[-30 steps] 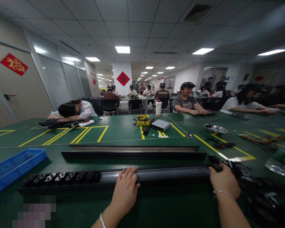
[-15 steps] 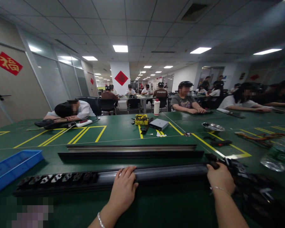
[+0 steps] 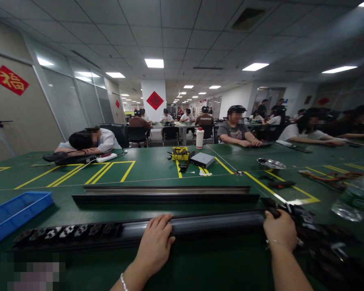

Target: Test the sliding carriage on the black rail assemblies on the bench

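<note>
A long black channel point(image 3: 218, 221) lies across the near table, several socket-like modules point(image 3: 68, 232) lined up in its left part. My left hand point(image 3: 157, 238) is closed over the middle of the channel, its fingers reaching over the far edge and the thumb on the near side. At the channel's right end, my right hand point(image 3: 280, 228) pinches a small black piece point(image 3: 272, 211), whose exact kind is partly hidden by the fingers. Right beside that hand lies a heap of black parts point(image 3: 327, 238).
Two more black rails point(image 3: 166, 197) lie parallel beyond the channel. A blue tray point(image 3: 21, 212) is at the left, a clear plastic bottle point(image 3: 354, 198) at the right. Farther back are a metal bowl point(image 3: 271, 164), a grey box point(image 3: 202, 160) and a yellow box point(image 3: 180, 153). People sit across the table.
The view has shifted slightly, and the channel appears a little farther left. Both hands keep nearly the same places on the channel and the small black piece.
</note>
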